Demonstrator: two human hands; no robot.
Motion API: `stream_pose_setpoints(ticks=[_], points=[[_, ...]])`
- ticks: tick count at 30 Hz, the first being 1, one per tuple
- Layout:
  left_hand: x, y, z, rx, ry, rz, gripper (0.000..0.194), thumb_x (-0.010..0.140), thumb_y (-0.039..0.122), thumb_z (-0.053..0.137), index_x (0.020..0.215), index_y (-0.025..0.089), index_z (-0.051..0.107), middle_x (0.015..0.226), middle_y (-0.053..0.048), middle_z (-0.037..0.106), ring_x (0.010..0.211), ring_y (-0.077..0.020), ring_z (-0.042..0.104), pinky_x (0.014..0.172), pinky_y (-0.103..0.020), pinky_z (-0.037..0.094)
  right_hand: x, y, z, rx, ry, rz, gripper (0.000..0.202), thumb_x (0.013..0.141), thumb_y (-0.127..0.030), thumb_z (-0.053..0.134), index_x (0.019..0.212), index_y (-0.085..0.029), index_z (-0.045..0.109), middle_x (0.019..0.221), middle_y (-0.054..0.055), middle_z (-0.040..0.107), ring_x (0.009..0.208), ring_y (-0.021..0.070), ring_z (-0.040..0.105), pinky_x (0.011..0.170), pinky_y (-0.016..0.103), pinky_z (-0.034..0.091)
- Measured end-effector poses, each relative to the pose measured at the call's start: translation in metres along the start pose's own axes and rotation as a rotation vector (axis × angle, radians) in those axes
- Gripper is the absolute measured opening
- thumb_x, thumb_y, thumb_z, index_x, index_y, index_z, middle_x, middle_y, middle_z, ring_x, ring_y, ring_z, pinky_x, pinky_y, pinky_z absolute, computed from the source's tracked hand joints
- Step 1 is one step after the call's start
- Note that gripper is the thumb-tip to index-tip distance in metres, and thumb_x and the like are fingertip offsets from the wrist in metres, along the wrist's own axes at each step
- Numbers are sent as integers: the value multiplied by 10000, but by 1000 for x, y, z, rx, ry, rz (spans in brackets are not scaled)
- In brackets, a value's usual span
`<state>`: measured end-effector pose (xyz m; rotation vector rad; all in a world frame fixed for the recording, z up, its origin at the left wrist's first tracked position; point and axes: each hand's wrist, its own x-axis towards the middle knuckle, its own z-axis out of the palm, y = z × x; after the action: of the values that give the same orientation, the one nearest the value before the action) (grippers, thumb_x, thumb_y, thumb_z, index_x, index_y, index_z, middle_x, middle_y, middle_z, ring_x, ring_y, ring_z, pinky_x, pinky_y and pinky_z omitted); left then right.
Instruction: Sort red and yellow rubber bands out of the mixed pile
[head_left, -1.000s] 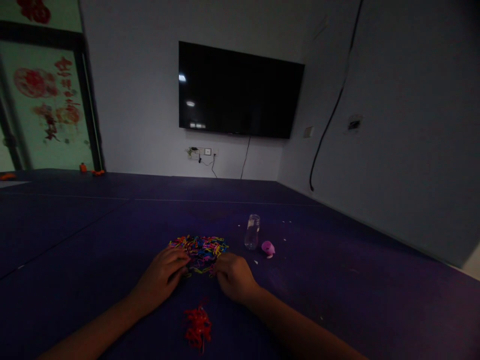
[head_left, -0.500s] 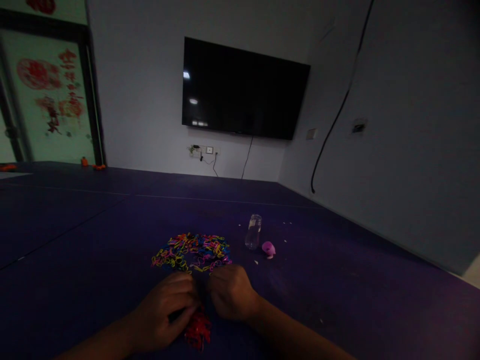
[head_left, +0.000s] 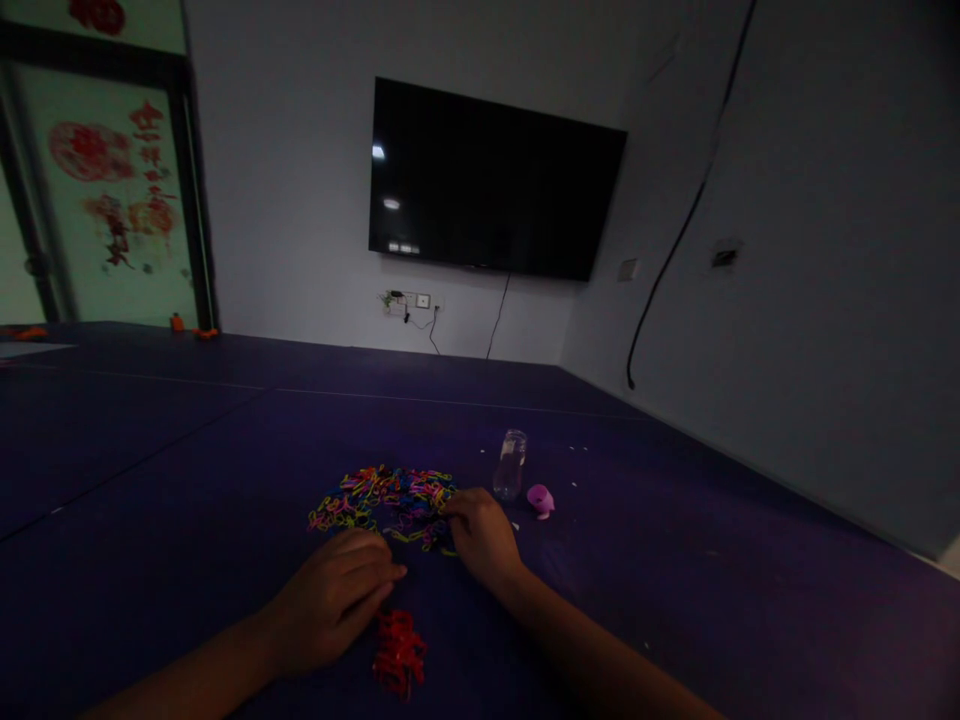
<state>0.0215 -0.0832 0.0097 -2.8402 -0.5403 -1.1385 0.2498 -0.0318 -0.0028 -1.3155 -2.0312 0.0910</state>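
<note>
A loose spread of small multicoloured plastic clips (head_left: 360, 490), shaped like paper clips or stitch markers, lies on the purple surface in front of me. My right hand (head_left: 484, 540) reaches the spread's right edge with fingers pinched together; its fingertips are too dark to show what they grip. On the near left, my left hand (head_left: 337, 595) has its fingers bent and pressed together, thumb close to the index finger. Whatever it may hold is hidden. Just below and right of it rests a small heap of red clips (head_left: 400, 652), apart from the mixed ones.
Behind my right hand a clear plastic bottle (head_left: 510, 466) stands without a lid, beside a pink cap (head_left: 540, 500). Small white scraps dot the purple surface (head_left: 675, 560). A television (head_left: 495, 180) hangs on the far wall, and a cable (head_left: 675, 245) dangles at right.
My right hand has moved forward and right, from beside the left hand to the mixed clips. The left hand has shifted slightly up and left, uncovering more of the red heap.
</note>
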Motion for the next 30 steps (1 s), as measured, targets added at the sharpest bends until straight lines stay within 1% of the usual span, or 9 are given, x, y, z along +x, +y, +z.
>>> stream_pose_setpoints(ticks=[2,5,8,12,15,20,26,30], points=[[0,-2,1,-11,-17,-52,256,879,102,450,1068,193,596,911,-63,677,898,-196,607,794,-352,507,0,0,1,-3,-20,-4,324,733,-18,453,821,-181,719,922,56,695,934,180,593,865,261,418],[2,-2,1,-11,-100,-73,195,872,120,480,969,199,630,961,-58,671,969,-206,587,849,-373,490,0,1,2,-22,-22,2,315,753,-35,454,817,-184,725,967,60,691,958,182,590,878,260,414],[2,-2,2,20,-152,-96,184,872,134,494,952,209,641,1024,-54,658,1035,-214,559,883,-383,474,0,1,1,-53,-42,7,327,758,-41,446,840,-185,728,1005,63,684,988,184,583,895,262,406],[0,-6,5,67,-118,-136,207,879,135,474,977,205,643,1028,-59,658,1037,-215,556,869,-383,482,1,-1,0,-80,-91,12,365,755,-42,435,929,-192,718,1054,60,669,1038,189,564,927,272,386],[-2,-11,7,115,-83,-175,215,873,142,475,975,214,650,1038,-56,659,1039,-224,555,876,-413,479,1,0,1,-79,-105,19,366,764,-55,436,971,-186,708,1078,64,659,1060,193,553,943,276,372],[-3,-16,10,181,-66,-266,216,857,161,483,964,226,658,1072,-50,653,1050,-236,555,893,-455,473,1,3,2,-97,-123,84,352,783,-89,444,1002,-190,700,1112,67,641,1089,208,534,952,293,362],[-6,-20,13,191,-70,-383,223,850,189,492,1003,219,651,1128,-63,628,1072,-243,549,911,-467,464,2,3,2,-82,-135,106,341,788,-85,441,975,-184,708,1112,72,635,1078,204,536,947,285,365],[-7,-20,13,175,-51,-391,222,847,192,496,1004,217,649,1136,-65,621,1077,-241,544,924,-466,455,1,3,0,-70,-111,96,352,782,-65,434,972,-177,708,1082,84,639,1046,201,550,920,286,393]])
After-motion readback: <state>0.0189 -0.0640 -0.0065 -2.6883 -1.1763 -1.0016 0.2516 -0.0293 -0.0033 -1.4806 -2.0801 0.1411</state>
